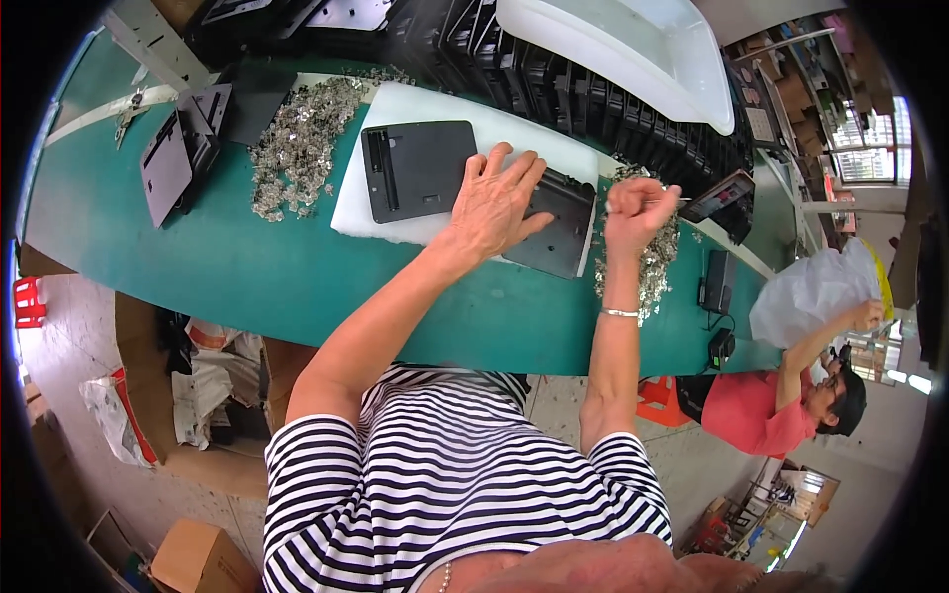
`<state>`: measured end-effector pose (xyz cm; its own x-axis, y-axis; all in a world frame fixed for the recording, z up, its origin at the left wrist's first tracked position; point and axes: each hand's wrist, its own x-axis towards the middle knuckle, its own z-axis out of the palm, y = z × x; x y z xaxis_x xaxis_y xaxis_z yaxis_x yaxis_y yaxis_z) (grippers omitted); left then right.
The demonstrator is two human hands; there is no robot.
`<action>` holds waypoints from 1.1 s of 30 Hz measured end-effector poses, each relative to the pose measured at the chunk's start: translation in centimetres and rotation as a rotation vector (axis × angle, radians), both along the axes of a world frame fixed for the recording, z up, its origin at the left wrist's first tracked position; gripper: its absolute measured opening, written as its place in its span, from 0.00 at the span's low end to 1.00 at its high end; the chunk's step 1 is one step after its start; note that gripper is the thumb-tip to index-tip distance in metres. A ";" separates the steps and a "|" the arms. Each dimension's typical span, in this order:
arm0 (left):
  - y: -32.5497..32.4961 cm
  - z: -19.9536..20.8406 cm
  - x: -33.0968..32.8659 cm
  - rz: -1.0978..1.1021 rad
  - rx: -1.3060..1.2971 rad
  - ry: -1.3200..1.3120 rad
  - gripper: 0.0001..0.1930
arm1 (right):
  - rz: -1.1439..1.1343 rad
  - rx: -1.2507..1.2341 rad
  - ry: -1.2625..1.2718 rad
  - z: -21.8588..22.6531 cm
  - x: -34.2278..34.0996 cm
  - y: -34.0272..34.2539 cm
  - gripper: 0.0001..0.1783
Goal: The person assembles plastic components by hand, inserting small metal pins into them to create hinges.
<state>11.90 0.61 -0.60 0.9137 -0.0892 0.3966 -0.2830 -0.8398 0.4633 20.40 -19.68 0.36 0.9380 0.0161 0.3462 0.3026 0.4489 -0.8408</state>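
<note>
Two flat black plastic panels lie side by side on a white foam pad. My left hand [497, 203] is spread with its fingertips between them, over the inner edges of the left panel [420, 170] and the right panel [561, 232]. Part of the right panel is hidden beneath that hand. Just beyond the pad's right end, my right hand [635, 212] is raised with its fingers curled and thumb pointing right. Whatever it may hold is too small to make out. Under it spreads a heap of small silvery metal pieces [652, 282].
The foam pad [361, 212] rests on a green tabletop [237, 267]. Another metal heap [301, 143] and grey panels [168, 173] are at left. Stacked black parts [554, 94] and a white tub [633, 49] stand behind. A co-worker [761, 415] holds a plastic bag [811, 296] at right.
</note>
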 end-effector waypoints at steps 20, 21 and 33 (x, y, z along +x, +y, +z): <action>0.4 0.2 0.4 -0.032 -0.041 -0.020 0.34 | -0.294 -1.167 0.053 2.1 -4.6 -0.2 0.13; 0.4 0.3 0.4 -0.038 -0.056 -0.013 0.34 | -0.274 -1.318 0.047 2.3 -4.8 -0.2 0.19; 0.5 0.6 0.2 -0.115 -0.101 -0.067 0.35 | -0.220 -1.364 -0.083 1.6 -4.5 0.3 0.19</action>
<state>12.07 1.09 0.02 0.8710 -0.1482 0.4684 -0.4077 -0.7501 0.5207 15.90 -19.43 1.98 0.9430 0.2398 0.2309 0.3297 -0.7690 -0.5478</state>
